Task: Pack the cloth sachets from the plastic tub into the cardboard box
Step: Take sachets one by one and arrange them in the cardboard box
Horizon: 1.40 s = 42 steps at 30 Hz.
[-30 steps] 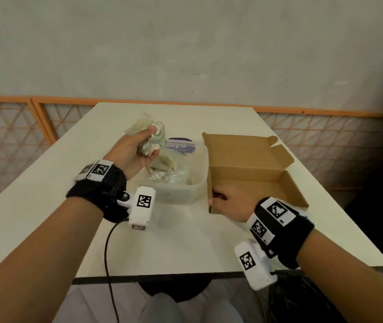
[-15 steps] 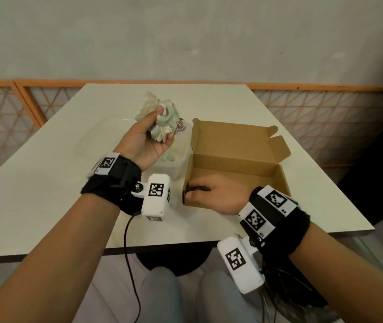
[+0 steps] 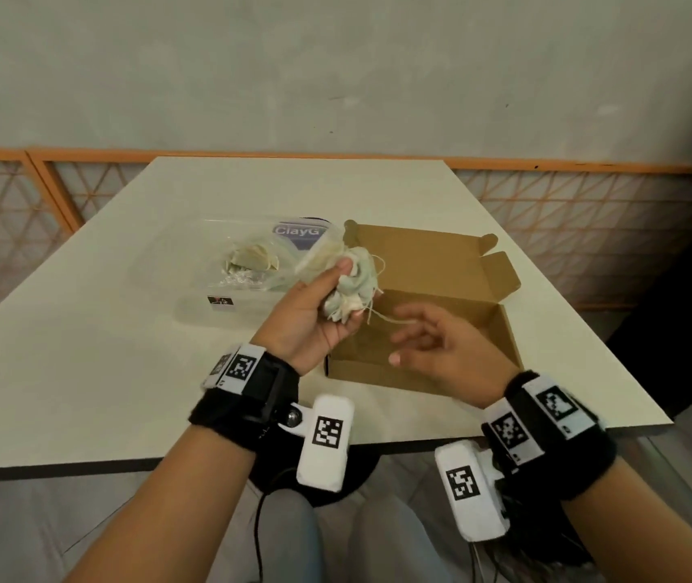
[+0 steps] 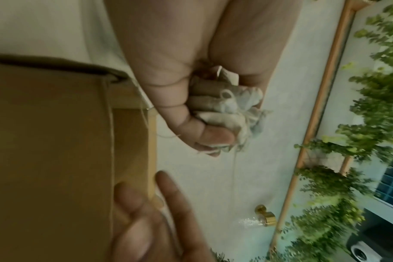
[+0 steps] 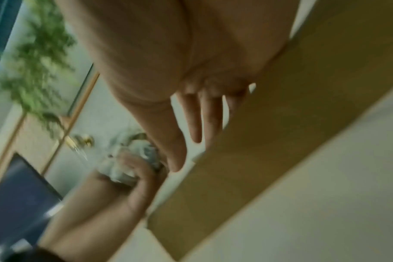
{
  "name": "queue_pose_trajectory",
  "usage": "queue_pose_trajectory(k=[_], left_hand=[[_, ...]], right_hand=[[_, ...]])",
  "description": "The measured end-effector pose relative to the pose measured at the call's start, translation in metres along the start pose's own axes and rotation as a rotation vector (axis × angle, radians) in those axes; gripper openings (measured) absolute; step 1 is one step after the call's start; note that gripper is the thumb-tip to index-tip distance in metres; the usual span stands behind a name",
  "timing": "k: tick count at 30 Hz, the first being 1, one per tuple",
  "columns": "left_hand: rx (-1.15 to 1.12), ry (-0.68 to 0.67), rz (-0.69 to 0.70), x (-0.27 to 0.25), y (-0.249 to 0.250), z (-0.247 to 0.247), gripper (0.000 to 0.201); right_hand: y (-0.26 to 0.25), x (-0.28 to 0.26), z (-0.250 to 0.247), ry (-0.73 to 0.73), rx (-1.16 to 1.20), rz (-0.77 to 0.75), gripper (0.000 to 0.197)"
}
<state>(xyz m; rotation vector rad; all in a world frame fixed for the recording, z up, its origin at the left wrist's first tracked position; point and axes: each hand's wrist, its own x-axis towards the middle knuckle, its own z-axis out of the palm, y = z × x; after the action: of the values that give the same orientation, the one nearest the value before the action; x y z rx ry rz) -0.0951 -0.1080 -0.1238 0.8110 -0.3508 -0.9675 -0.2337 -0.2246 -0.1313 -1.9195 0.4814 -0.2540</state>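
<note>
My left hand grips a crumpled bunch of pale cloth sachets with loose strings, held above the left end of the open cardboard box. The left wrist view shows the same sachets squeezed in my curled fingers. My right hand hovers over the box's near side with fingers spread and relaxed, holding nothing. Left of the box stands the clear plastic tub, with more sachets lying inside it.
The cream table ends at a dark front edge near my wrists. The box's lid flaps stand up at the back right. An orange lattice railing runs behind the table. A blue-labelled lid shows behind the tub.
My left hand has carried the sachets rightward from above the tub to above the box. My right hand let go of the box's front wall and lifted, its fingers spread.
</note>
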Motion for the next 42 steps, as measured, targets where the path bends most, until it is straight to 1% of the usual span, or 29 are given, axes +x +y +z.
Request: queue_pose_trajectory(k=[1,3,4,8,11,14,16,19,21,23,26,28,31,34,35,37,38,40,41,42], left_hand=[[-0.03,0.003,0.0,0.001,0.0,-0.003,0.034],[-0.093,0.004,0.008,0.003,-0.001,-0.008,0.028],[-0.122,-0.001,0.008,0.002,-0.002,-0.009,0.025],[-0.151,0.013,-0.018,-0.005,-0.013,-0.013,0.024],[-0.18,0.036,-0.011,-0.01,-0.021,-0.014,0.026],[-0.175,0.067,0.006,-0.014,-0.021,-0.016,0.021],[-0.168,0.107,0.014,-0.017,-0.021,-0.017,0.02],[-0.186,0.161,-0.001,-0.025,-0.028,-0.024,0.02],[-0.144,0.166,-0.022,-0.031,-0.034,-0.03,0.023],[-0.102,0.147,-0.01,-0.036,-0.039,-0.035,0.031],[-0.078,0.132,0.041,-0.04,-0.04,-0.037,0.039],[-0.052,0.127,0.061,-0.04,-0.04,-0.037,0.037],[-0.032,0.117,0.076,-0.04,-0.04,-0.037,0.029],[-0.061,0.126,0.069,-0.039,-0.041,-0.038,0.027],[-0.065,0.131,0.067,-0.038,-0.041,-0.038,0.028],[-0.056,0.137,0.06,-0.038,-0.04,-0.039,0.033],[-0.046,0.132,0.052,-0.038,-0.04,-0.038,0.04],[-0.025,0.102,0.036,-0.039,-0.039,-0.037,0.061],[-0.011,0.087,0.046,-0.039,-0.039,-0.037,0.07],[0.011,0.075,0.066,-0.038,-0.04,-0.038,0.074]], right_hand=[[0.006,-0.002,-0.001,-0.009,-0.045,0.002,0.036],[0.012,-0.007,-0.006,-0.026,-0.12,-0.013,0.021],[0.013,-0.009,-0.011,-0.048,-0.151,-0.015,0.017],[0.012,-0.016,-0.027,-0.176,-0.192,0.001,0.014],[0.0,-0.013,-0.033,-0.171,-0.023,0.007,0.014],[-0.019,-0.007,-0.03,-0.128,0.153,-0.015,0.015],[-0.028,-0.002,-0.02,-0.106,0.274,0.001,0.014],[-0.036,0.003,0.008,-0.113,0.41,0.041,0.012],[-0.034,0.006,0.027,-0.122,0.412,0.065,0.017],[-0.029,0.009,0.041,-0.111,0.343,0.048,0.023],[-0.022,0.012,0.051,-0.039,0.268,-0.015,0.016],[-0.018,0.013,0.052,0.013,0.286,-0.024,0.009],[-0.016,0.016,0.049,0.06,0.381,0.003,0.007],[-0.017,0.016,0.047,0.03,0.491,0.038,0.003],[-0.017,0.016,0.048,0.007,0.49,0.043,0.007],[-0.016,0.018,0.05,-0.028,0.437,0.038,0.019],[-0.016,0.018,0.051,-0.028,0.405,0.028,0.02],[-0.015,0.019,0.052,-0.003,0.375,0.015,0.015],[-0.014,0.019,0.051,0.015,0.377,0.012,0.013],[-0.014,0.019,0.051,0.032,0.386,0.008,0.013]])
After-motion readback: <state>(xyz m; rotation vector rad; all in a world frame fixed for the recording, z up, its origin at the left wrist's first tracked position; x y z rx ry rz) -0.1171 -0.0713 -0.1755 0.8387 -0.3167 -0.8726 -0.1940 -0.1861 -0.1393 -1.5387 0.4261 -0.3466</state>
